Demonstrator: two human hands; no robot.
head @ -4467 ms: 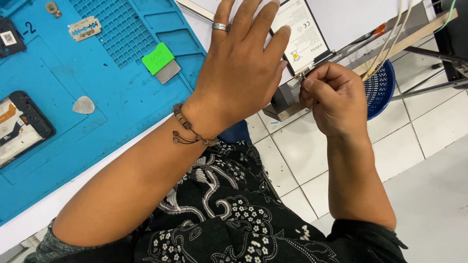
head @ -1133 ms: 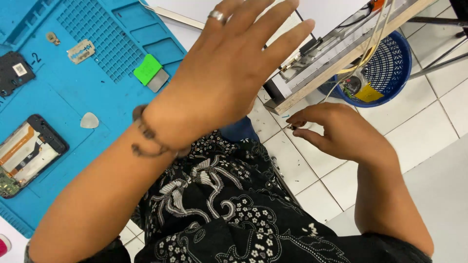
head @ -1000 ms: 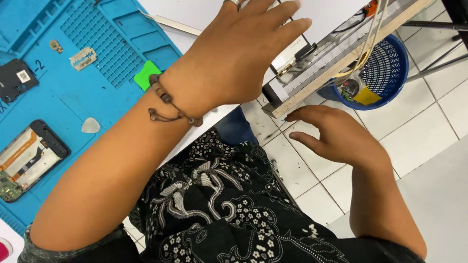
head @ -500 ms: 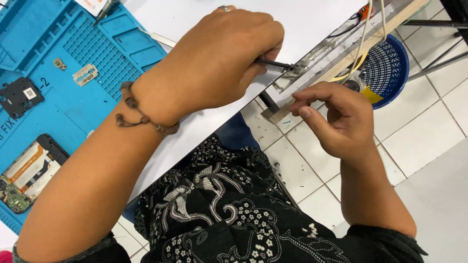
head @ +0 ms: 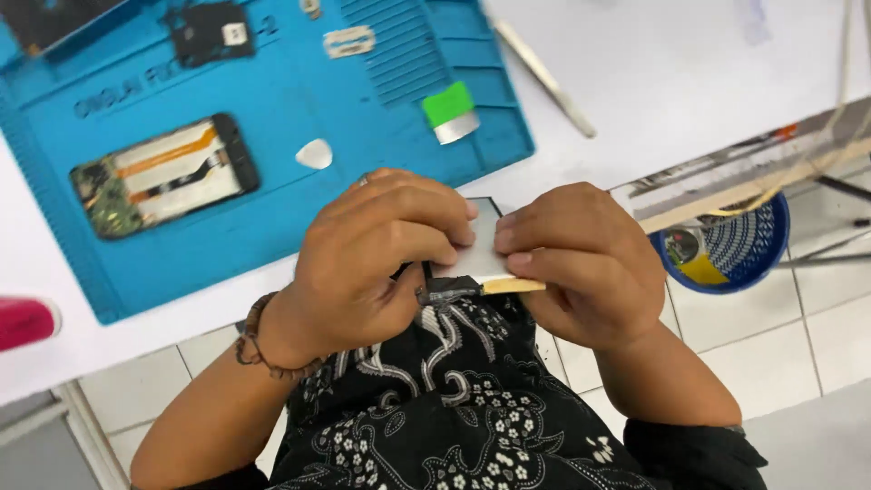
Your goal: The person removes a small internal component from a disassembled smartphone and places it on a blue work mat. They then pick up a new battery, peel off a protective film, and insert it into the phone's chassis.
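— What takes up most of the view?

— A white table (head: 689, 54), with a big blue work mat (head: 272, 209) spread over its left part. Below the table edge there is a tiled floor (head: 817, 318), and the person's black patterned shirt (head: 454, 417) fills the bottom middle.

— What lies on the mat?

— An opened phone (head: 163, 172) with its insides showing, at the left. A small black part (head: 210, 32) sits near the top edge, a green and grey block (head: 450, 112) at the right, a white pick (head: 315, 153) near the middle, and a little metal plate (head: 349, 41) at the top. A slim metal tool (head: 543, 77) lies on the bare table just beside the mat.

— And the hands?

— Both are closed on one thing. The left hand (head: 372, 259) and the right hand (head: 576, 259) grip a thin flat panel (head: 476, 249), pale grey with a dark rim, from either side, fingers curled over its top face. It is held at the table's near edge, above the shirt. A thin tan strip (head: 513, 286) shows at its lower edge, under the right fingers.

— Anything else?

— A blue basket (head: 748, 249) on the floor at the right, a pink thing (head: 25, 322) at the left edge, and a beaded bracelet (head: 259, 349) on the left wrist.
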